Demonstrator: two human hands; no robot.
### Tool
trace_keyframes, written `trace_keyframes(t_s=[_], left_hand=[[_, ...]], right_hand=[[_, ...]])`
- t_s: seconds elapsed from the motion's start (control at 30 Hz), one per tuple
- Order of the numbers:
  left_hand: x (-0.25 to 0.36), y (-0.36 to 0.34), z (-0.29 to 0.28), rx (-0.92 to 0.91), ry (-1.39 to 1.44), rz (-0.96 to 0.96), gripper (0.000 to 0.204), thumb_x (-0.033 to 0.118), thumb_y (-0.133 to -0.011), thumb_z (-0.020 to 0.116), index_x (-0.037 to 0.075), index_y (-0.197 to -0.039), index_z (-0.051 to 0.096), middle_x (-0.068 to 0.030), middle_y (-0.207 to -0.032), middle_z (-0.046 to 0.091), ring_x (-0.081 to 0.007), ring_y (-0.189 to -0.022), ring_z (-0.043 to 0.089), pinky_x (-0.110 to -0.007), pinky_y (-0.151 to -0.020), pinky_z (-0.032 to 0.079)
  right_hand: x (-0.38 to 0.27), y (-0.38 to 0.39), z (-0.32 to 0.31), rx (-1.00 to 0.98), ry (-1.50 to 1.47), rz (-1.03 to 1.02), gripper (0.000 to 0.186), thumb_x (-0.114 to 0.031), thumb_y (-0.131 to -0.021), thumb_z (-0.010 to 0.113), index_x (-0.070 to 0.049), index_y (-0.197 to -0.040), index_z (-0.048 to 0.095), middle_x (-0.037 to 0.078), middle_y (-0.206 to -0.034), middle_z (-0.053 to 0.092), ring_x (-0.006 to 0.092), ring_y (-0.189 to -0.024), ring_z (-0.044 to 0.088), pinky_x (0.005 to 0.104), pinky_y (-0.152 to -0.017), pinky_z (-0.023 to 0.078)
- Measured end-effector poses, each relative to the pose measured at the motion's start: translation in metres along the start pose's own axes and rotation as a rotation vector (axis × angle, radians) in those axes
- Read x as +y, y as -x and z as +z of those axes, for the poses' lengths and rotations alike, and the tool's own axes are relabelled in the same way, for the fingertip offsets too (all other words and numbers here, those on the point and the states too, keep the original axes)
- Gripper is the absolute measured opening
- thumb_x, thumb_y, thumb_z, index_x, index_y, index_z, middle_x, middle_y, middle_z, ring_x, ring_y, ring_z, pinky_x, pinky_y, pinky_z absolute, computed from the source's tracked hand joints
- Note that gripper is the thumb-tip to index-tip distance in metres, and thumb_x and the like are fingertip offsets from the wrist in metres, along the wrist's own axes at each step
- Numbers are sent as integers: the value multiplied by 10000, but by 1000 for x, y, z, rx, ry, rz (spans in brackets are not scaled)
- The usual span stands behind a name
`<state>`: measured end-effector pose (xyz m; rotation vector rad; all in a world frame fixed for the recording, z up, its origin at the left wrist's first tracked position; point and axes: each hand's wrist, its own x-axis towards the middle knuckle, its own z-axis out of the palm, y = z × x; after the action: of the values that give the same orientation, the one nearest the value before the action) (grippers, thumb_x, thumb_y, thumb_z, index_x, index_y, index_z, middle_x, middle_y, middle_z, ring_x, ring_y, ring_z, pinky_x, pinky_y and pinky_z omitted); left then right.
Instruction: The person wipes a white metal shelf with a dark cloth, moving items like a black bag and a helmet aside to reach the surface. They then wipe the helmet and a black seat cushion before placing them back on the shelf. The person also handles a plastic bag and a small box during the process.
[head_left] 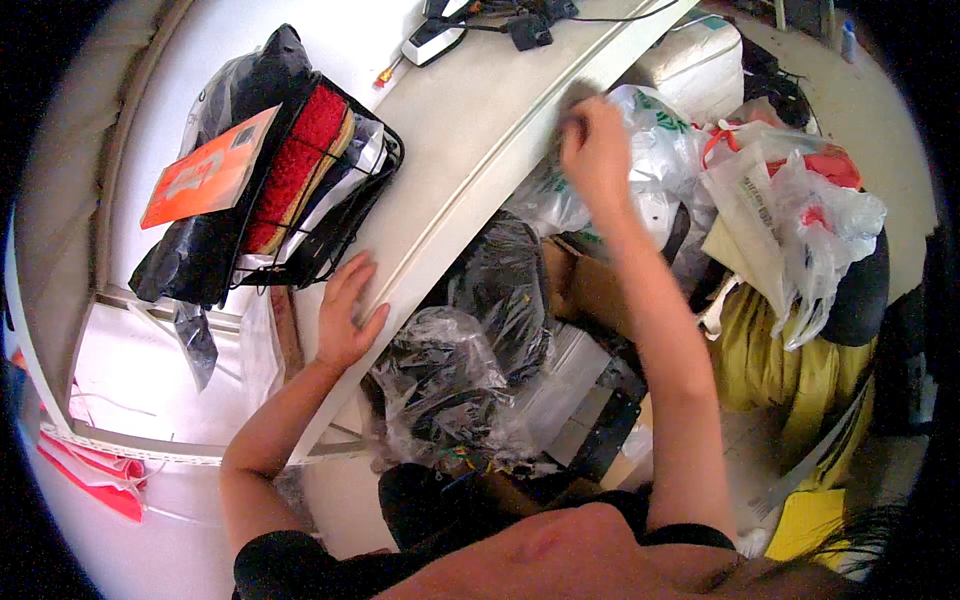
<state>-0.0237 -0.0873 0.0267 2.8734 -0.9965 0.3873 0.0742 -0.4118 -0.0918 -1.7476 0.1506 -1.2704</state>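
Note:
My left hand (350, 312) lies with its fingers spread on the pale shelf board (455, 110), close to the board's long front edge. Further along that edge, my right hand (598, 145) is closed, its fingers curled in. A small dark, blurred thing (580, 95) shows at its fingertips; its kind is not clear. Beyond my left hand, a black wire basket (385, 165) rests on the board, with a red fuzzy item (300, 165) inside. An orange printed packet (210, 180) leans at the basket's left side.
Below the board lie black plastic bags (500, 270), an open cardboard box (590, 290) and clear bags (650, 130). A white foam box (695, 65) stands behind them. At right, white carrier bags (800, 230) sit over yellow cloth (790, 370). Cables and dark adapters (530, 25) occupy the board's far end.

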Motion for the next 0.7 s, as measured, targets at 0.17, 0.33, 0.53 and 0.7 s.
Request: trace_keyframes(t_s=[0.17,0.33,0.53,0.7], left_hand=[[-3,6,-1,3,-2,-3,500,127,-689,624,31,-1161,490,-145,-1262,442,-304,-1153,418,-369,-974,318],[0,1,-1,-3,-18,-2,520,134,-684,629,32,-1172,483,-150,-1264,437,-308,-1158,411,-368,-979,313],[-2,4,-1,0,-2,-12,526,143,-687,627,26,-1177,475,-160,-1266,432,-321,-1165,403,-378,-978,312],[-5,4,-2,-8,6,-5,523,159,-687,623,18,-1169,477,-168,-1266,429,-324,-1166,402,-382,-980,307]], right_hand=[[-60,47,-4,-283,-156,61,156,39,-692,551,-14,-817,475,182,-851,480,383,-817,497,413,-715,422],[15,-29,-9,51,33,109,116,3,-735,537,5,-851,532,189,-837,531,351,-813,521,392,-715,431],[-36,33,-4,-131,-95,69,308,-23,-721,568,2,-1009,461,238,-1017,442,408,-979,453,427,-852,405],[1,-2,14,173,39,-64,309,-35,-740,551,25,-1030,462,248,-1039,452,400,-997,456,431,-880,385]])
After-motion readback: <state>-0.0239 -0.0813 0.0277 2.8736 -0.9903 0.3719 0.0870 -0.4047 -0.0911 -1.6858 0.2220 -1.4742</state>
